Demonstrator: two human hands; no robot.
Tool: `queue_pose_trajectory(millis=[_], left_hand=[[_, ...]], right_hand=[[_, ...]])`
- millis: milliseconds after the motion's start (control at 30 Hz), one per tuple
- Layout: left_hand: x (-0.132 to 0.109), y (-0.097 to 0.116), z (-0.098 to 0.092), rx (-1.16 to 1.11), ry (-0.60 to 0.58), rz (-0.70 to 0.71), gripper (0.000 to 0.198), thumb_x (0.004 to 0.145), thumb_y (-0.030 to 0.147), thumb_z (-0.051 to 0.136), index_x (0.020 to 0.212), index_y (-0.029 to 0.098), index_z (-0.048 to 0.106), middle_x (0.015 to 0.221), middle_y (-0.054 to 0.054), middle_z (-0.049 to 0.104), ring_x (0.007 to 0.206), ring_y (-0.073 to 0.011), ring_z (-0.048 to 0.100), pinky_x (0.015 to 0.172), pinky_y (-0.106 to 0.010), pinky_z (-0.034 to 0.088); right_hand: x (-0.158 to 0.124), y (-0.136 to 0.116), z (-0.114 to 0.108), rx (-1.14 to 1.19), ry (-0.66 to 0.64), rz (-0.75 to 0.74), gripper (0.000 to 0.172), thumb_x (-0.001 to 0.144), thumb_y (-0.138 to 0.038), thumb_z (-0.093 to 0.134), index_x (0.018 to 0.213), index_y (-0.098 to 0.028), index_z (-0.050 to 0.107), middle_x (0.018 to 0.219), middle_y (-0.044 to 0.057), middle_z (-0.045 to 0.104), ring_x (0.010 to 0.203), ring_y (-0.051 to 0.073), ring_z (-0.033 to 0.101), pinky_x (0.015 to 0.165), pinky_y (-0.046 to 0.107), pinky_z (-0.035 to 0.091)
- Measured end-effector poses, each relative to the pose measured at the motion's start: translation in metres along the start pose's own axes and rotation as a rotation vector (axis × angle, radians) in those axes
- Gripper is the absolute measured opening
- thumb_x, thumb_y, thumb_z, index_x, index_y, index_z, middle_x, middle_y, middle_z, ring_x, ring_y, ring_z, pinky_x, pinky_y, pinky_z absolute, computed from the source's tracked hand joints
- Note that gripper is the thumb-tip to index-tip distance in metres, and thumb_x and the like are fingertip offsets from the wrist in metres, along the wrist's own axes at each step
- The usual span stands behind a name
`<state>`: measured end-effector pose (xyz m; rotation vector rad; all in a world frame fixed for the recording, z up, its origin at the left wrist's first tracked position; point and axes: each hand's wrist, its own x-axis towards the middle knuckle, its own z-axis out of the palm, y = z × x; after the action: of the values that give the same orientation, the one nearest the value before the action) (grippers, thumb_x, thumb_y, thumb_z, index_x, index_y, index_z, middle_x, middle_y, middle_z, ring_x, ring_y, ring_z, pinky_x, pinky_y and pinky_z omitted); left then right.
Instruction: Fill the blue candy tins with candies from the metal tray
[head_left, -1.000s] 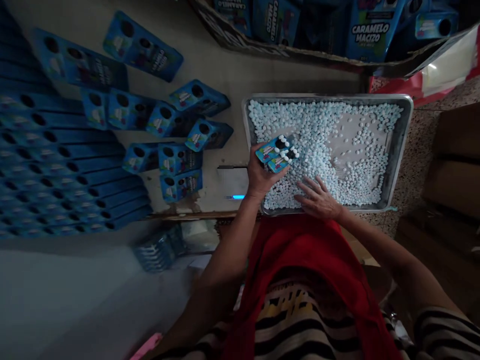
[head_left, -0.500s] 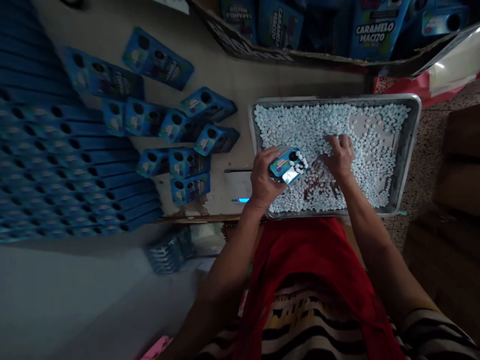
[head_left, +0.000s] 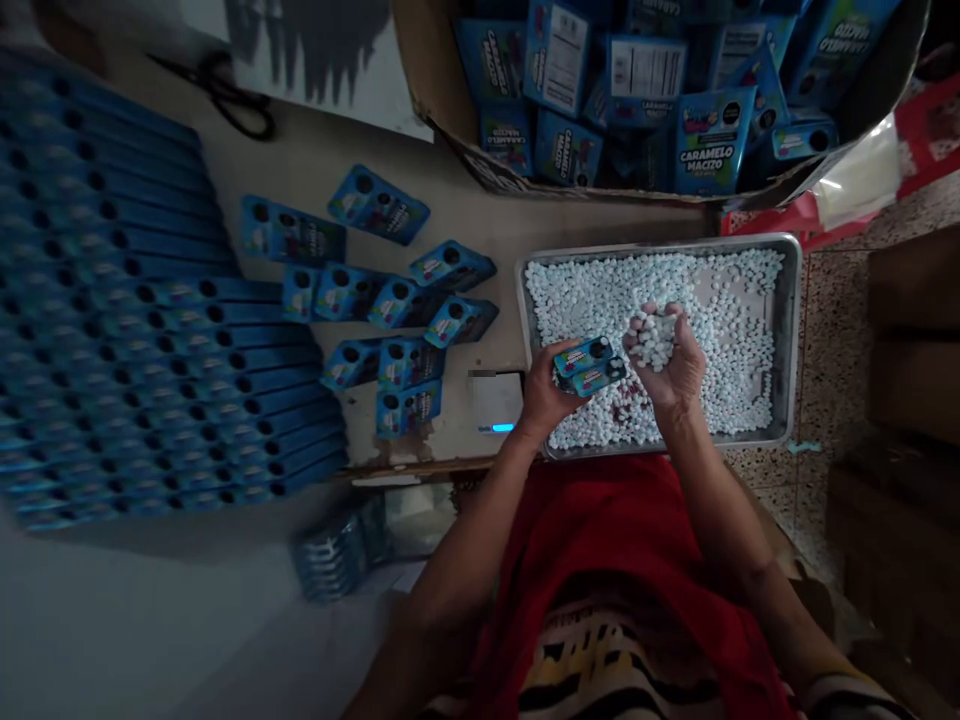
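Observation:
My left hand (head_left: 546, 398) grips what look like two small blue candy boxes (head_left: 583, 358) held side by side, with a few white candies at their right end. They are over the left part of a metal tray (head_left: 792, 340). My right hand (head_left: 679, 372), palm up with curled fingers, cups a heap of round white candies (head_left: 655, 338) just right of the boxes. Below both hands, loose pale candies (head_left: 585, 295) cover most of the tray's bottom.
A small white scale (head_left: 495, 398) with a lit display lies left of the tray. Several blue boxes (head_left: 405, 362) stand farther left, beside long stacked rows (head_left: 150, 390). A carton (head_left: 495, 180) of blue boxes is behind the tray. Black scissors (head_left: 225, 95) lie at the back left.
My right hand has come up out of the candies and turned palm up, with a heap in it. In my left hand the boxes have tipped, and the candies heaped at the opening are mostly gone.

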<state>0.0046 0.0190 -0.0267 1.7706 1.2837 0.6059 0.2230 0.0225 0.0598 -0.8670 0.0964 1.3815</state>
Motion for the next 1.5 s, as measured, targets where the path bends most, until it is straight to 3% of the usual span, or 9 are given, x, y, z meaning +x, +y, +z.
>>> queue_pose_trajectory(millis=[300, 467, 667, 767, 867, 967, 1067, 1233, 1500], left_hand=[[0.008, -0.001, 0.014, -0.239, 0.042, 0.027, 0.079, 0.072, 0.024, 0.097, 0.142, 0.028, 0.061, 0.138, -0.009, 0.074, 0.123, -0.0288, 0.076, 0.108, -0.048, 0.063], [0.011, -0.011, 0.022, -0.265, 0.059, 0.073, 0.08, 0.07, 0.027, 0.099, 0.14, 0.025, 0.061, 0.137, -0.01, 0.073, 0.126, -0.0298, 0.075, 0.11, -0.046, 0.062], [0.007, -0.008, 0.024, -0.298, 0.076, 0.098, 0.082, 0.078, 0.029, 0.095, 0.146, 0.027, 0.05, 0.14, -0.012, 0.068, 0.131, -0.0279, 0.071, 0.114, -0.046, 0.061], [0.005, 0.0, 0.02, -0.278, 0.098, 0.049, 0.097, 0.074, 0.035, 0.101, 0.151, 0.027, 0.042, 0.149, -0.015, 0.061, 0.14, -0.0307, 0.065, 0.12, -0.049, 0.057], [0.004, 0.01, 0.02, -0.198, 0.142, 0.007, 0.1, 0.07, 0.039, 0.104, 0.149, 0.026, 0.043, 0.149, -0.015, 0.059, 0.141, -0.0326, 0.064, 0.123, -0.052, 0.054], [0.005, 0.021, 0.025, -0.102, 0.193, -0.054, 0.1, 0.068, 0.039, 0.105, 0.146, 0.025, 0.045, 0.145, -0.014, 0.06, 0.138, -0.034, 0.065, 0.121, -0.053, 0.056], [0.009, 0.026, 0.028, -0.014, 0.174, -0.081, 0.092, 0.071, 0.036, 0.103, 0.144, 0.025, 0.048, 0.14, -0.013, 0.063, 0.133, -0.0337, 0.068, 0.115, -0.051, 0.059], [0.022, 0.018, 0.009, 0.124, 0.024, 0.017, 0.089, 0.069, 0.029, 0.103, 0.144, 0.025, 0.055, 0.134, -0.013, 0.07, 0.126, -0.0363, 0.071, 0.11, -0.051, 0.062], [0.021, 0.049, -0.019, 0.312, -0.119, 0.265, 0.079, 0.073, 0.019, 0.092, 0.146, 0.026, 0.064, 0.134, -0.014, 0.072, 0.127, -0.0413, 0.068, 0.119, -0.058, 0.054]], right_hand=[[0.004, 0.022, 0.02, -0.415, -0.126, -0.316, 0.034, 0.086, -0.061, 0.079, 0.081, -0.029, 0.069, 0.088, 0.002, 0.069, 0.099, 0.024, 0.068, 0.103, 0.042, 0.055], [0.003, 0.028, 0.017, -0.611, -0.182, -0.333, 0.044, 0.094, -0.072, 0.064, 0.09, -0.029, 0.075, 0.102, 0.006, 0.074, 0.099, 0.027, 0.068, 0.105, 0.048, 0.055], [-0.027, 0.02, -0.006, -0.755, -0.372, -0.341, 0.045, 0.104, -0.065, 0.055, 0.095, -0.031, 0.085, 0.105, 0.006, 0.08, 0.119, 0.032, 0.072, 0.115, 0.054, 0.051], [-0.033, 0.004, -0.026, -0.81, -0.387, -0.322, 0.048, 0.106, -0.067, 0.052, 0.1, -0.034, 0.087, 0.128, 0.004, 0.08, 0.138, 0.032, 0.066, 0.126, 0.058, 0.044], [-0.028, -0.007, -0.053, -0.995, -0.273, -0.259, 0.033, 0.1, -0.058, 0.07, 0.124, -0.039, 0.082, 0.166, 0.0, 0.057, 0.153, 0.032, 0.055, 0.127, 0.056, 0.044], [-0.019, 0.003, -0.074, -1.186, -0.133, -0.149, 0.04, 0.094, -0.043, 0.076, 0.133, -0.035, 0.075, 0.144, 0.008, 0.069, 0.116, 0.026, 0.071, 0.1, 0.047, 0.061], [-0.013, 0.031, -0.081, -1.214, -0.105, -0.129, 0.03, 0.095, -0.034, 0.067, 0.125, -0.029, 0.072, 0.107, 0.005, 0.074, 0.087, 0.02, 0.068, 0.083, 0.04, 0.061], [-0.011, 0.06, -0.076, -1.065, 0.038, -0.176, 0.026, 0.094, -0.032, 0.062, 0.117, -0.025, 0.071, 0.098, 0.002, 0.073, 0.083, 0.017, 0.065, 0.083, 0.037, 0.058], [-0.016, 0.017, -0.098, -1.253, 0.054, -0.173, 0.02, 0.096, -0.039, 0.062, 0.103, -0.025, 0.074, 0.09, 0.002, 0.073, 0.081, 0.02, 0.064, 0.084, 0.04, 0.057]])
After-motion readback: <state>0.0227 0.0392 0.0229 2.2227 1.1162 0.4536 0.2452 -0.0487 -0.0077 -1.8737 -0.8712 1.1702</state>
